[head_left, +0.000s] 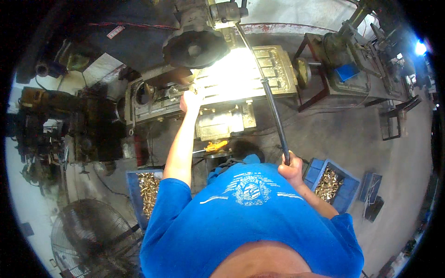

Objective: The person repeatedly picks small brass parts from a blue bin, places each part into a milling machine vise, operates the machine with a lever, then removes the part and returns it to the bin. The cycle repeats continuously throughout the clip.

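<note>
My right hand (291, 168) is wrapped round the lower end of a long black-gripped lever (274, 109), which slants up to the head of a drilling or milling machine (197, 44). Out over the slotted metal machine table (273, 69), my left hand (190, 100) is closed at the fixture under the machine head. Its fingertips pinch at something small there that glare and size keep me from naming. Strong lamp light washes out the middle of the table.
Blue bins of small brass-coloured parts stand on both sides of me, a left bin (133, 190) and a right bin (348, 183). An orange-yellow cloth or glove (216, 146) lies below the table. A floor fan (92, 231) is at lower left, a metal bench (320, 95) at right.
</note>
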Tool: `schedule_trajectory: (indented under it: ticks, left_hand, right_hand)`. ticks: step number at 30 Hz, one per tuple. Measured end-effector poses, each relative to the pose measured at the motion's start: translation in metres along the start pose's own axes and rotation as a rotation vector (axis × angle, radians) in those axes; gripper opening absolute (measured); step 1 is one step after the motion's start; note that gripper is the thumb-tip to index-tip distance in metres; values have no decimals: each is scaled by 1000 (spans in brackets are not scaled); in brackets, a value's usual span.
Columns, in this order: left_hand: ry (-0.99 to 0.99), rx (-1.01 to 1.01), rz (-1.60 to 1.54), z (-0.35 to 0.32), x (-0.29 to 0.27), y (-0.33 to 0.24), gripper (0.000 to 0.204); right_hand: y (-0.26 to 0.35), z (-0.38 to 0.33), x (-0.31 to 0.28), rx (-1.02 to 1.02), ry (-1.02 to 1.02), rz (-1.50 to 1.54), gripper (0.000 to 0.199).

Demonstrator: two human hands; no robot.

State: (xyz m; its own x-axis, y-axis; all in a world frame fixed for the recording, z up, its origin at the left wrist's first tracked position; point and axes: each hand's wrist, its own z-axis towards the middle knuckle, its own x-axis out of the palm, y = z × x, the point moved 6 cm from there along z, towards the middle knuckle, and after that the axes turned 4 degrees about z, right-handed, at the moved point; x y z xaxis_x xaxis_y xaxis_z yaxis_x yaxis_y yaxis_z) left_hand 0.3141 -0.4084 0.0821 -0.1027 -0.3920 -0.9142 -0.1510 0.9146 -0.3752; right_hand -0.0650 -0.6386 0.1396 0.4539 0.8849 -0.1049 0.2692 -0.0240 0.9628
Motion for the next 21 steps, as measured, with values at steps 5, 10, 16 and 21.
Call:
schedule_trajectory:
  ticks: [5, 10, 16, 21]
  left_hand:
    - [-69, 11, 12, -5, -6, -3, 57]
    - [-116, 28, 2, -9, -10, -6, 56]
    - [-195, 76, -4, -5, -2, -1, 61]
    - [-222, 61, -21, -10, -7, -4, 56]
  right_hand:
    - [6, 3, 1, -26, -10, -37, 18]
    - [-5, 8, 1, -52, -19, -35, 18]
    - [-15, 15, 3, -96, -45, -53, 20]
    - [-23, 19, 4, -105, -69, -65, 20]
